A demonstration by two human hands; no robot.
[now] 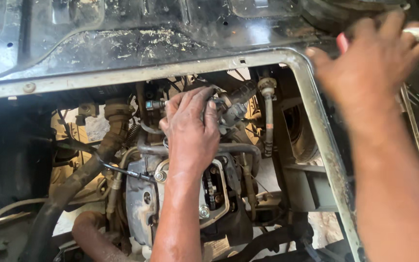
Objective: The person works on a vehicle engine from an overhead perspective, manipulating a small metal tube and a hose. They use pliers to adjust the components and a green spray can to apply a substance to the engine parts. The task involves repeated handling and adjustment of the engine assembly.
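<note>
1. Left hand (190, 127): grip closed around a black hose (233, 94) above the engine block (144, 204), in the open bay
2. Right hand (372, 60): fingers spread, holding nothing, resting at the upper right beside the metal frame rail (316, 121)

We see the engine (180, 194) low in the middle, under the metal frame (311, 97). Our left hand (192, 126) sits above the engine. Our right hand (374, 63) is up right, beyond the frame. A thick hose (78, 179) runs left of the engine.
</note>
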